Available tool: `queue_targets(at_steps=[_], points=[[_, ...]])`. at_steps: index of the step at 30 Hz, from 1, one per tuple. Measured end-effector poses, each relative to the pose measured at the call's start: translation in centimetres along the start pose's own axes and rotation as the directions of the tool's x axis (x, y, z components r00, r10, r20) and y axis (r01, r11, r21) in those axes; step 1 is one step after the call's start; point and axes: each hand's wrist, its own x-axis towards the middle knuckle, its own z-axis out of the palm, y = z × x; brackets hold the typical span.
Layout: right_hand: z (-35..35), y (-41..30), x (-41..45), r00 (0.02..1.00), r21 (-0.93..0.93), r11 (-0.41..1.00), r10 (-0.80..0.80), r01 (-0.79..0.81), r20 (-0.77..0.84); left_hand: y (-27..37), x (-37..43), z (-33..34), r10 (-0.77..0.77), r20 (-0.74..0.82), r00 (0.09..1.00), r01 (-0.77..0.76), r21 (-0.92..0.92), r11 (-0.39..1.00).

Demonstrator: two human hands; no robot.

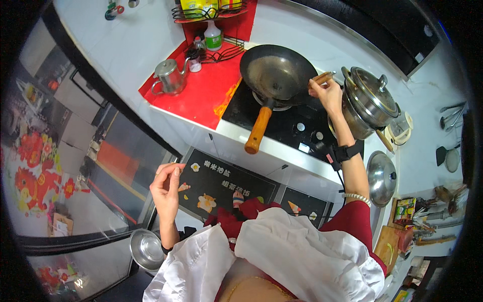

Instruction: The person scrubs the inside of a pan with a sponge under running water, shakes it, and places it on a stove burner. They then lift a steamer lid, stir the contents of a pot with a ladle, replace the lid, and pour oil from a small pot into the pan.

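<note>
My right hand (329, 94) grips a short wooden handle (322, 78) with a metal end, at the right rim of a dark wok (277, 75). Whether that handle is joined to the wok I cannot tell. The wok looks bare inside and sits tilted over a burner of the black gas hob (245, 109). Its long wooden handle (259, 130) points towards me, past the counter edge. My left hand (166, 185) is raised in the air, away from the counter, with thumb and fingertips together and nothing visible in them.
Stacked steel pots with a glass lid (373, 85) stand right of my right hand. A domed lid (382, 179) lies nearer. A metal kettle (169, 77) and a corner rack (222, 56) with bottles are at left. A steel basin (146, 250) is by my left elbow, near a glass door (113, 151).
</note>
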Motion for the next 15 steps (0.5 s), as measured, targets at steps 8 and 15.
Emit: queue_targets(at_steps=[8,15], points=[[-1.4,-3.2,-1.3,0.950,0.123,0.960,0.221,-0.252,0.222,-3.3,8.3,0.8,-0.044,0.088,0.995,0.046,-0.025,0.999],[0.6,-6.3,-1.6,0.927,-0.593,0.803,0.267,-0.063,0.264,-6.2,15.9,0.2,0.043,0.188,0.981,-0.028,-0.079,0.997]])
